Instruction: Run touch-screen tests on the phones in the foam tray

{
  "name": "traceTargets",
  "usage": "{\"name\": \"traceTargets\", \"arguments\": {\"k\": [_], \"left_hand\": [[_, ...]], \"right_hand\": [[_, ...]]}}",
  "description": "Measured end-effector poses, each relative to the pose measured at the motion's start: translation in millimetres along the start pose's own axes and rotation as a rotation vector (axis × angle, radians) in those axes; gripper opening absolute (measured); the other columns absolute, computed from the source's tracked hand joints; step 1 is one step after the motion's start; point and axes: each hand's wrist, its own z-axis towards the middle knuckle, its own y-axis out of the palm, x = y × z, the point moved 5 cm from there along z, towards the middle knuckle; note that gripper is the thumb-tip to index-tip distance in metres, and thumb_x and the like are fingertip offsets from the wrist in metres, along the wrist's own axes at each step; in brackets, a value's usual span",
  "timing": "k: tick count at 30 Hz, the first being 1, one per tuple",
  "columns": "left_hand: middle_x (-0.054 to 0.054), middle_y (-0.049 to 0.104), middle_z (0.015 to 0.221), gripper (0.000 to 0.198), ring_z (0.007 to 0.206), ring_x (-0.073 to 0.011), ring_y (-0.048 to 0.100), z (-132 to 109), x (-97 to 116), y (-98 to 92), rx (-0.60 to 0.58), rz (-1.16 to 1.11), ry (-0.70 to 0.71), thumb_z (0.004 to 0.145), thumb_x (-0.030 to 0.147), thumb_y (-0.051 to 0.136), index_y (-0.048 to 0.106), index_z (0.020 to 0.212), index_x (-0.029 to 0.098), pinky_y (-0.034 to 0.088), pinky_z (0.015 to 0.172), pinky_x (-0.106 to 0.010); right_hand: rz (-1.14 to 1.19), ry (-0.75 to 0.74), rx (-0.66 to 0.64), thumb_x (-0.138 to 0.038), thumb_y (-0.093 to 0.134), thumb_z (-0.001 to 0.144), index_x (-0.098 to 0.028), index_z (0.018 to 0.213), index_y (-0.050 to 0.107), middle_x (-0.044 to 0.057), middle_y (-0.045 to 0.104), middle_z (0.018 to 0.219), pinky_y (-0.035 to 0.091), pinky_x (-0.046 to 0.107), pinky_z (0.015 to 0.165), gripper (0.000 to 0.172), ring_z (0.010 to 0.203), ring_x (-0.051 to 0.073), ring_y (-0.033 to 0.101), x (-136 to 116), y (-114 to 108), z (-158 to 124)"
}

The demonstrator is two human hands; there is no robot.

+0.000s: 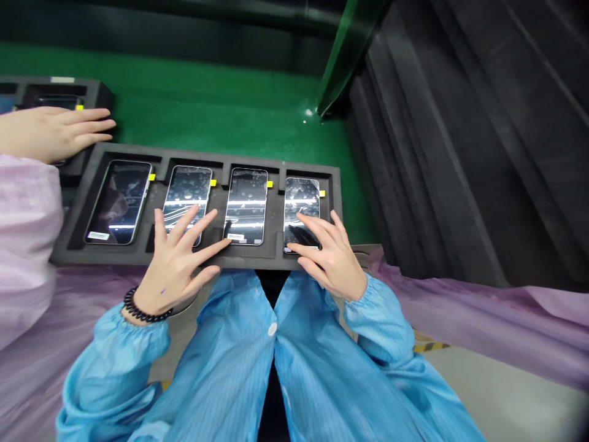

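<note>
A dark foam tray (257, 256) lies before me, with several smartphones face up in its separate compartments. My left hand (177, 267) is spread open over the second phone from the left (188, 184), one fingertip at the lower left corner of the third phone (247, 202). With fingers apart, my right hand (332, 255) rests over the rightmost phone (301, 196), fingertips at its screen. Neither hand grips anything. The leftmost phone (120, 202) is untouched by my hands. A small yellow tab shows beside each phone.
Another person's hand (59, 132) lies over a second dark tray (99, 92) at the upper left, its arm in a lilac sleeve (27, 227). Under the trays is a green surface (207, 104). A green post (345, 55) and black curtain (437, 141) stand at right.
</note>
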Motion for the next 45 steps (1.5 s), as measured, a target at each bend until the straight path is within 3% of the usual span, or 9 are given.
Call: {"name": "traceTargets", "arguments": {"k": [6, 11, 16, 22, 28, 33, 38, 45], "left_hand": [[-0.001, 0.023, 0.168, 0.052, 0.156, -0.0348, 0.020, 9.5, 8.6, -1.5, 0.038, -0.078, 0.089, 0.102, 0.056, 0.029, 0.055, 0.143, 0.036, -0.003, 0.126, -0.068], [-0.004, 0.020, 0.168, 0.050, 0.156, -0.0365, 0.019, 16.7, 11.0, 9.9, -0.060, -0.007, 0.182, 0.102, 0.055, 0.036, 0.055, 0.142, 0.033, 0.000, 0.125, -0.068], [-0.008, 0.018, 0.169, 0.063, 0.155, -0.0381, 0.020, 22.0, 13.7, 11.4, -0.013, -0.032, 0.207, 0.100, 0.063, 0.030, 0.038, 0.155, 0.034, 0.002, 0.125, -0.067], [-0.005, 0.022, 0.168, 0.062, 0.155, -0.0401, 0.020, 26.6, 17.1, 24.0, -0.179, 0.011, 0.192, 0.097, 0.064, 0.037, 0.038, 0.154, 0.039, 0.001, 0.125, -0.067], [-0.005, 0.015, 0.169, 0.065, 0.156, -0.0380, 0.018, 20.9, 16.1, 7.9, -0.020, -0.068, 0.183, 0.099, 0.062, 0.025, 0.025, 0.159, 0.038, 0.002, 0.126, -0.067], [0.000, 0.015, 0.170, 0.060, 0.156, -0.0361, 0.018, 14.4, 12.1, 5.0, 0.000, -0.078, 0.145, 0.100, 0.058, 0.025, 0.026, 0.158, 0.042, 0.000, 0.127, -0.065], [0.000, 0.021, 0.168, 0.056, 0.155, -0.0371, 0.022, 9.9, 8.7, 8.0, 0.011, -0.085, 0.125, 0.099, 0.058, 0.029, 0.041, 0.152, 0.043, 0.001, 0.127, -0.066], [-0.003, 0.025, 0.167, 0.061, 0.154, -0.0347, 0.023, 9.9, 6.6, 2.7, 0.040, -0.035, 0.086, 0.101, 0.058, 0.017, 0.056, 0.141, 0.034, 0.004, 0.128, -0.065]], "right_hand": [[-0.006, -0.004, -0.031, -0.034, 0.047, 0.103, -0.024, 0.112, 0.076, 0.013, 0.050, 0.154, 0.024, 0.061, 0.124, 0.032, 0.138, 0.027, 0.049, 0.4, 4.6, 0.2], [-0.022, 0.042, 0.039, -0.031, 0.046, 0.103, -0.024, 0.111, 0.077, 0.012, 0.052, 0.152, 0.027, 0.060, 0.123, 0.032, 0.136, 0.026, 0.051, 8.2, -14.6, -13.8], [-0.042, 0.123, 0.051, -0.028, 0.046, 0.102, -0.026, 0.109, 0.077, 0.009, 0.050, 0.154, 0.028, 0.062, 0.122, 0.032, 0.134, 0.028, 0.052, 17.4, -26.9, -31.2], [-0.041, 0.146, 0.029, -0.026, 0.048, 0.101, -0.027, 0.106, 0.079, 0.005, 0.049, 0.155, 0.029, 0.063, 0.122, 0.032, 0.134, 0.028, 0.052, 21.1, -23.1, -38.3], [-0.041, 0.103, -0.024, -0.028, 0.047, 0.102, -0.026, 0.110, 0.078, 0.009, 0.052, 0.152, 0.030, 0.059, 0.122, 0.032, 0.136, 0.026, 0.050, 17.1, -9.6, -28.3], [-0.016, 0.031, -0.029, -0.032, 0.046, 0.103, -0.024, 0.112, 0.077, 0.011, 0.052, 0.152, 0.029, 0.059, 0.122, 0.033, 0.136, 0.026, 0.051, 8.6, 2.5, -16.7], [-0.008, -0.011, -0.102, -0.035, 0.045, 0.103, -0.028, 0.121, 0.073, 0.009, 0.050, 0.155, 0.027, 0.059, 0.123, 0.034, 0.138, 0.025, 0.049, 2.1, 11.4, -9.8], [0.027, 0.125, 0.021, -0.031, 0.041, 0.104, -0.024, 0.119, 0.073, 0.010, 0.051, 0.153, 0.031, 0.058, 0.122, 0.036, 0.136, 0.026, 0.050, 16.9, -6.8, -16.7]]}}
